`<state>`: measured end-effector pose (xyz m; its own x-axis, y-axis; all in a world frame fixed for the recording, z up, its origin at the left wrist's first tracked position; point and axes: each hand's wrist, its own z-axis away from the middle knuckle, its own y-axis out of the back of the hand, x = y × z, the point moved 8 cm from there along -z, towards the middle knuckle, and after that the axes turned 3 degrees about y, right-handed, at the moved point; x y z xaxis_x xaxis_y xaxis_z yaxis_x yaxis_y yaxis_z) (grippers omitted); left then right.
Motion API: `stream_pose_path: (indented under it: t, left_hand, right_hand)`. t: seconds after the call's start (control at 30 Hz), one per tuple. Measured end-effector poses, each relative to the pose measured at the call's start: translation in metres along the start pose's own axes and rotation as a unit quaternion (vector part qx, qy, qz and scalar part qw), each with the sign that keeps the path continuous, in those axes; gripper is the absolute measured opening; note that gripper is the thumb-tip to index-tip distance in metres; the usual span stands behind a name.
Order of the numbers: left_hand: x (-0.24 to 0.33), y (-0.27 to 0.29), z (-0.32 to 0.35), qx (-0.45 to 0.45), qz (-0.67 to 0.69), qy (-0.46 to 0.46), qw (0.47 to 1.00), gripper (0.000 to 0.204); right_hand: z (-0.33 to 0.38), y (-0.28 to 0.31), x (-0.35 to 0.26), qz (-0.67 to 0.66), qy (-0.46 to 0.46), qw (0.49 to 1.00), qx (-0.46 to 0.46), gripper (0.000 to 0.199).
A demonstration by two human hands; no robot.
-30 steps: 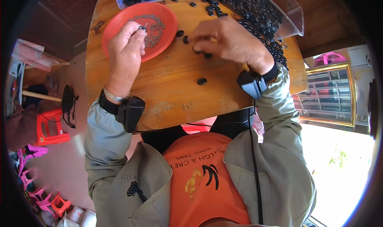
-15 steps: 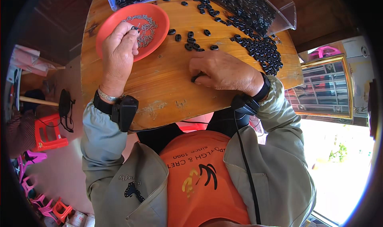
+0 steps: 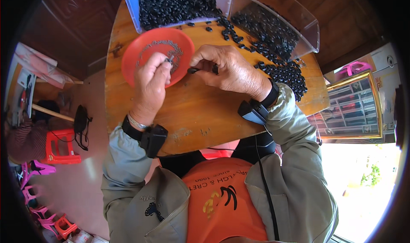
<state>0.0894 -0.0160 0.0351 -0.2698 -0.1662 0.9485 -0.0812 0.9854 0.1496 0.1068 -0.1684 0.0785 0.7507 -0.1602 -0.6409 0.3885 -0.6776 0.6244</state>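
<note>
My left hand [image 3: 150, 83] is over the red plastic bowl [image 3: 129, 61], its thumb and forefinger pinched on a small black piece with something thin and silvery at it. Small silver metal pins [image 3: 168, 46], perhaps screws, lie scattered in the bowl. Just right of the rim, my right hand [image 3: 228, 70] is closed, with a small black oval piece [image 3: 193, 70] at its fingertips. Another dark bit shows between its curled fingers, mostly hidden. The two hands are close but apart.
A pale plastic box [image 3: 177, 6] full of black pieces stands at the far edge. Beside it, a clear box [image 3: 267, 27] holds more. Loose black oval pieces [image 3: 284, 78] cover the right of the wooden table [image 3: 192, 128]. A red stool [image 3: 63, 147] stands on the left.
My right hand has come up off the tabletop and moved left toward my left hand, bringing a black oval piece. My left hand stays pinched over the bowl. The whole view has shifted slightly.
</note>
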Motion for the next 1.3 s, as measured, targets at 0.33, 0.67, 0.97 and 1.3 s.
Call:
stream_pose_path:
  t: [0.33,0.67,0.97,1.3]
  left_hand:
    - [-0.001,-0.013,0.007,-0.054,0.071,0.053,0.995,0.019]
    - [-0.002,-0.009,0.011,-0.009,0.031,0.049,0.998,0.016]
    - [-0.006,-0.011,0.012,-0.008,0.015,0.072,0.997,0.019]
    - [-0.009,-0.012,0.012,-0.002,0.019,0.102,0.995,0.019]
  right_hand:
    - [-0.008,-0.013,0.018,-0.07,0.007,0.995,0.069,0.024]
    - [0.007,-0.041,0.063,-0.545,-0.222,0.805,0.07,0.017]
    - [0.009,-0.044,0.065,-0.582,-0.241,0.773,0.073,0.018]
    - [0.004,-0.028,0.052,-0.424,-0.156,0.887,0.099,0.015]
